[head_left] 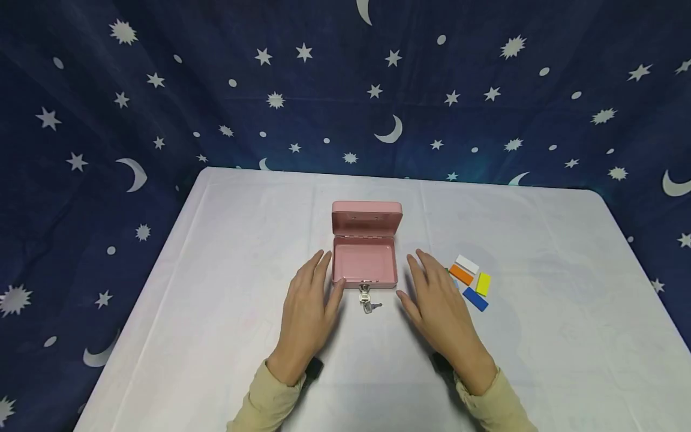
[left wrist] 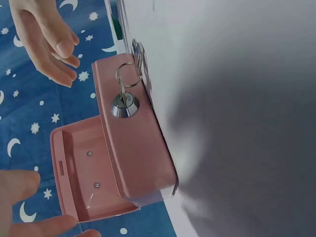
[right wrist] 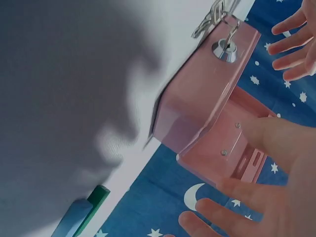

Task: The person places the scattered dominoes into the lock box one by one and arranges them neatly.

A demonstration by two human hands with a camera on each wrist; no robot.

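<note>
A pink metal cash box (head_left: 365,262) stands near the middle of the table, its lid (head_left: 367,219) swung up at the back and its inside bare. In the front lock (left wrist: 124,104) sits a key, with more keys hanging from its ring (right wrist: 232,20). My left hand (head_left: 306,307) hovers at the box's left side, fingers extended, its thumb tip overlapping the front left corner in the head view. My right hand (head_left: 439,307) is apart from the box on its right, fingers spread and slightly bent. Neither hand holds anything.
Right of my right hand lie several small blocks, among them a white block (head_left: 466,264), an orange block (head_left: 461,275), a yellow block (head_left: 483,284) and a blue block (head_left: 475,299). A green block (right wrist: 98,201) is mostly hidden behind the hand in the head view.
</note>
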